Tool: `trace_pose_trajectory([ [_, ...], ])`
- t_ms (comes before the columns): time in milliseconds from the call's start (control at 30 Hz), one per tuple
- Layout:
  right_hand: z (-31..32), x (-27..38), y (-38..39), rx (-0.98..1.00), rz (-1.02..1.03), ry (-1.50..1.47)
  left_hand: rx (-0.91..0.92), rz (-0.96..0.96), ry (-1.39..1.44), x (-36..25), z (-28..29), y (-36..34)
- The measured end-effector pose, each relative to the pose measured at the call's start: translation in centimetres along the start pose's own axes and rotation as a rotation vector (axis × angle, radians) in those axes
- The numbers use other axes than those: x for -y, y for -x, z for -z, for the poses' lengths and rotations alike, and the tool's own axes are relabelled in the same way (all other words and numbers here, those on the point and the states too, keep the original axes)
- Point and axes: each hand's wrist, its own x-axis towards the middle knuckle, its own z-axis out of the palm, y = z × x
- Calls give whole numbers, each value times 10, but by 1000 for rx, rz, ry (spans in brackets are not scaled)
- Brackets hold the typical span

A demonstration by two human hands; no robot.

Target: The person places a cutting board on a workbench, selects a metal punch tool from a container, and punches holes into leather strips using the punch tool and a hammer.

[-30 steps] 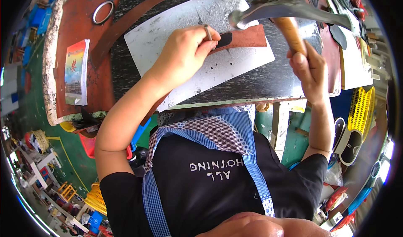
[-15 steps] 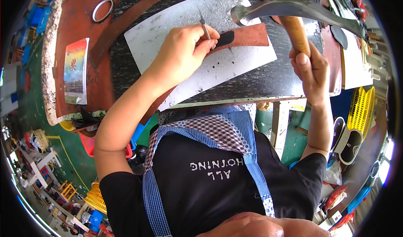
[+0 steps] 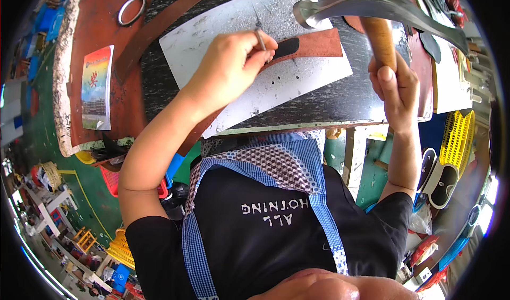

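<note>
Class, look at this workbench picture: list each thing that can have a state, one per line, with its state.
Left hand: closed on a thin metal punch, held upright on the strap.
Right hand: closed on the hammer, raised above the bench.
Leather strap: flat on the metal sheet.
Metal sheet: flat, scratched and pitted.
Metal ring: lying loose, untouched.
Booklet: closed, lying flat.

Both hands (image 3: 228, 69) (image 3: 396, 85) clenched, forearms outstretched

floor (image 3: 42, 135): green, painted yellow line | surface (image 3: 340, 98): dark top, worn pale edge | yellow basket (image 3: 458, 140) at right | daylight, bright
</note>
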Motion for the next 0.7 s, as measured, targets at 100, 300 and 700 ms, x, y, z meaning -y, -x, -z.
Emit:
trace_pose_trajectory([
  [100,6,11,-1,-82,154,-117,20,-157,-287,-6,-1,0],
  [300,8,13,1,-257,215,-311,-21,-199,-175,-2,-2,0],
  [700,-4,-4,7,29,-38,-12,-17,41,178,16,6,2],
])
